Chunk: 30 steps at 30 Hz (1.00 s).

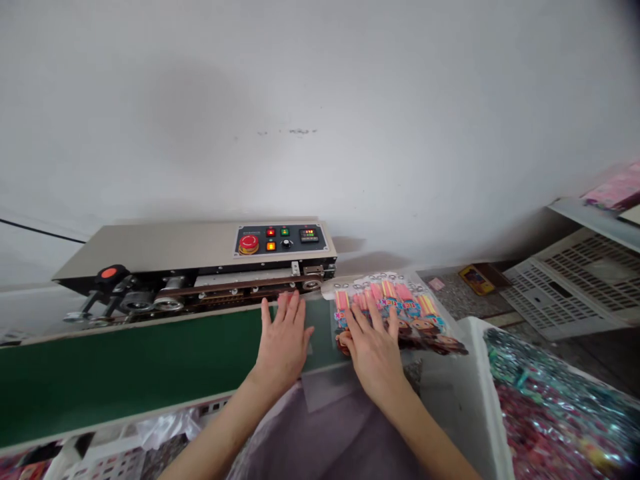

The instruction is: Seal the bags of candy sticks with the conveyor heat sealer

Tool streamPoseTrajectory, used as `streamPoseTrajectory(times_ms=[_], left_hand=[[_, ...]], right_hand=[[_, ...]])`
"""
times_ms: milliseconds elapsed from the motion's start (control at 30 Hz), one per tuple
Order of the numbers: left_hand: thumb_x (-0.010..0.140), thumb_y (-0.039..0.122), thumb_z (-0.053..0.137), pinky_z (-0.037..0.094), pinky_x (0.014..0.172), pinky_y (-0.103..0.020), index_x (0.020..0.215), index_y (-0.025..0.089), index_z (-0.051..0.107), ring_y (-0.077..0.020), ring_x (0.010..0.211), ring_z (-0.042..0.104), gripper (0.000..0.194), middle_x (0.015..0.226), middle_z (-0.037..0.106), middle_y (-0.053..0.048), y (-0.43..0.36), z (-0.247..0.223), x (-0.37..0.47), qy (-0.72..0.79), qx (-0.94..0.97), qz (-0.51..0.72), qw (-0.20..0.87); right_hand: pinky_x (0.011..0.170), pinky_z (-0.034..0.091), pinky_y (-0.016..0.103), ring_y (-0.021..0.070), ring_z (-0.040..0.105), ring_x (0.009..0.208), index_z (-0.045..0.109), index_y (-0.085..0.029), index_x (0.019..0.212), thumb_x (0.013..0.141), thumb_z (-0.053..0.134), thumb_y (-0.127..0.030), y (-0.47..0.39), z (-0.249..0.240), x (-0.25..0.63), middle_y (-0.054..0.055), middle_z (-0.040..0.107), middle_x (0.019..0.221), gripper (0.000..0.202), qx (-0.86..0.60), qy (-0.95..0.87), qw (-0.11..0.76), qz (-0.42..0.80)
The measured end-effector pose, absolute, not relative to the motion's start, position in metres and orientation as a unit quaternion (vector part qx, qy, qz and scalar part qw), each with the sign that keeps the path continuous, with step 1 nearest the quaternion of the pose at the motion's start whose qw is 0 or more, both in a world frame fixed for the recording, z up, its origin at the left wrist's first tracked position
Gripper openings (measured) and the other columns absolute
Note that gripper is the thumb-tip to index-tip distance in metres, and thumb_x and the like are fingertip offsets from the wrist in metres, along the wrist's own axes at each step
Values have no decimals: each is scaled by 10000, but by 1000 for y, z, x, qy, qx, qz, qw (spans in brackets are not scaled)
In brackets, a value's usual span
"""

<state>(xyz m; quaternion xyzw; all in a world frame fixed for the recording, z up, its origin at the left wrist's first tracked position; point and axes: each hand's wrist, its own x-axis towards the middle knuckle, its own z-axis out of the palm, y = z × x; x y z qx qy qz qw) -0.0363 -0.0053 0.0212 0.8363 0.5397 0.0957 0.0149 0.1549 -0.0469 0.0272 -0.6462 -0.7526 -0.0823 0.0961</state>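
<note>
My left hand (285,337) lies palm down, fingers spread, at the right end of the green conveyor belt (150,370). Under its fingertips a bit of pink and clear plastic shows, mostly covered by the hand. Just beyond is a band sealing machine (175,250) with a red stop button and lit control panel. My right hand (375,343) rests with fingers stretched out on a fanned pile of clear plastic bags (425,325), printed with cartoon figures and showing pink and yellow striped pieces. The palm hides part of the pile.
On the right stands a white foam box (487,393) full of shiny teal and red wrapped packets (560,400). Behind it a white plastic crate (565,280) lies on the floor beside a small yellow box (477,280). A pale wall (320,100) rises behind the machine.
</note>
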Motion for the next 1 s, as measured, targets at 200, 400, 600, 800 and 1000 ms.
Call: streamPoseTrajectory(times_ms=[200, 400, 600, 800, 1000], left_hand=[[1070, 394, 232, 224, 1218, -560, 1551, 156, 332, -235, 1521, 243, 546, 1631, 300, -90, 4, 15, 0, 381, 915, 101, 88], [1057, 390, 266, 125, 1204, -662, 1576, 198, 279, -265, 1537, 185, 553, 1657, 224, -82, -4, -9, 6, 427, 896, 116, 42], [1026, 307, 330, 146, 1192, -683, 1552, 181, 350, -305, 1507, 273, 541, 1622, 322, -104, -14, 2, -26, 482, 871, 97, 16], [1014, 315, 378, 127, 1195, -683, 1436, 116, 527, -365, 1477, 321, 490, 1573, 405, -161, -14, 25, -37, 524, 846, 99, -10], [1022, 246, 363, 170, 1207, -646, 1465, 167, 484, -303, 1476, 341, 466, 1563, 439, -122, -11, 21, 15, 402, 908, 105, 46]], right_hand=[[1192, 102, 653, 346, 417, 1404, 643, -187, 1308, 972, 465, -190, -45, 38, 155, 128, 592, 1425, 380, -655, -744, 88, -96], [1166, 129, 701, 397, 309, 1461, 630, -201, 1327, 944, 534, -235, -47, 39, 177, 131, 475, 1530, 396, -677, -723, 54, -123], [1163, 89, 707, 390, 292, 1467, 650, -245, 1300, 953, 543, -274, -48, 26, 170, 98, 475, 1536, 363, -672, -729, 73, -106], [1166, 107, 695, 379, 320, 1452, 640, -250, 1308, 977, 520, -302, -50, 41, 171, 74, 489, 1528, 356, -676, -726, 90, -91], [1160, 148, 654, 382, 339, 1434, 675, -202, 1241, 968, 518, -257, -44, 53, 181, 108, 505, 1512, 320, -667, -734, 80, -98]])
